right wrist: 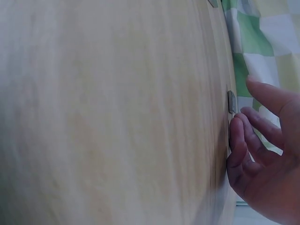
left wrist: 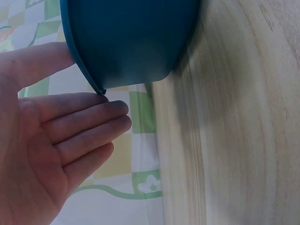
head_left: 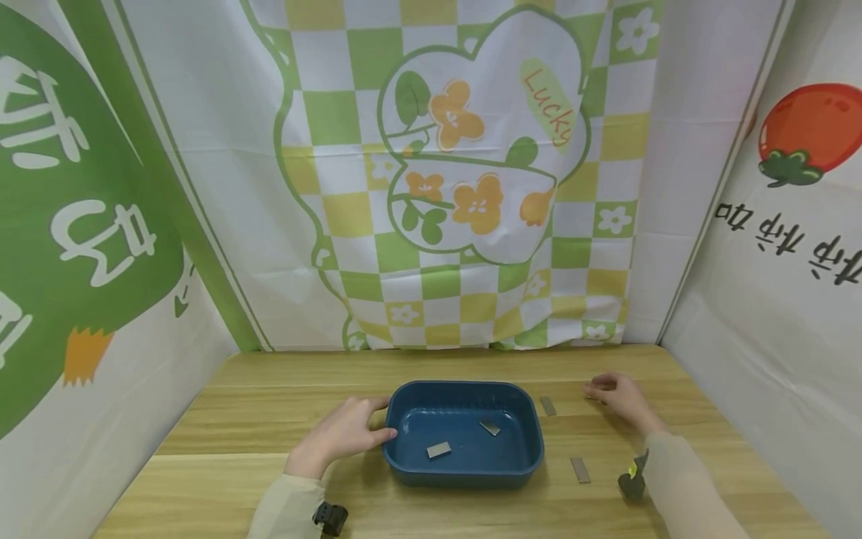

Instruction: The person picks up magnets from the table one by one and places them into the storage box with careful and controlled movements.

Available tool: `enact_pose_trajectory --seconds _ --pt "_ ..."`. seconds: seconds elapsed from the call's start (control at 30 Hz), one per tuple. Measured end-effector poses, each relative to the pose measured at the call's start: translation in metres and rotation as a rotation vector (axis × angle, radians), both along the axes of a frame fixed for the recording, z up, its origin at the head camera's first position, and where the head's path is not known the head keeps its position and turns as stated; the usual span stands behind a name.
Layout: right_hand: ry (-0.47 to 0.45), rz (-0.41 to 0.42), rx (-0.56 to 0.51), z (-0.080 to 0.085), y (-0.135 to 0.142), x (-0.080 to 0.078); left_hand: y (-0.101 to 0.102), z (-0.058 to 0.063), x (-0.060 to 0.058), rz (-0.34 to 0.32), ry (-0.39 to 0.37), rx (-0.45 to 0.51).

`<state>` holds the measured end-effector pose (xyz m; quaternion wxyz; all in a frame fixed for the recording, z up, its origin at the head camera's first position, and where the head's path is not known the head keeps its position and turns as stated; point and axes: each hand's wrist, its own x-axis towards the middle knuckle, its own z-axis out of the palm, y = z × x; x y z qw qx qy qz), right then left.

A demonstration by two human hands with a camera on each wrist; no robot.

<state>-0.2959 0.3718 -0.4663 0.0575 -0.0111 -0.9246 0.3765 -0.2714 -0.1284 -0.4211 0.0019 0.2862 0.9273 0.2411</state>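
Note:
My left hand (head_left: 346,430) holds the left side of a deep blue plastic container (head_left: 465,474). In the left wrist view its thumb (left wrist: 44,61) passes behind the rim, while the other fingers stay straight, the index tip at the rim's corner. Inside the container lie two small grey rectangular metal pieces, one left (head_left: 438,450), one right (head_left: 490,427). On the far right of the table, my right hand (head_left: 622,400) reaches down around another metal piece (right wrist: 231,102). Its fingertips are beside that piece; the thumb stands apart from it.
Two more flat grey pieces lie on the wooden table (head_left: 269,419) right of the container: one near its back corner (head_left: 548,406), one nearer the front (head_left: 580,469). Printed cloth hangs behind the table (head_left: 471,299) and along both sides.

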Motion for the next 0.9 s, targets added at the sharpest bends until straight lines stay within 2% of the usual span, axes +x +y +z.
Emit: enact_pose_trajectory --seconds 0.37,0.63,0.9 --pt "-0.031 -0.049 0.013 -0.0032 0.0002 -0.0001 -0.0016 -0.0021 -0.0004 -0.006 -0.004 -0.005" --pt "-0.036 -0.086 0.066 -0.0060 -0.0012 -0.0010 -0.0024 -0.0016 -0.0009 -0.002 -0.001 -0.006" --pt "-0.037 -0.097 0.060 -0.0073 -0.0005 -0.0026 -0.0023 -0.0021 -0.0009 -0.004 0.005 -0.008"
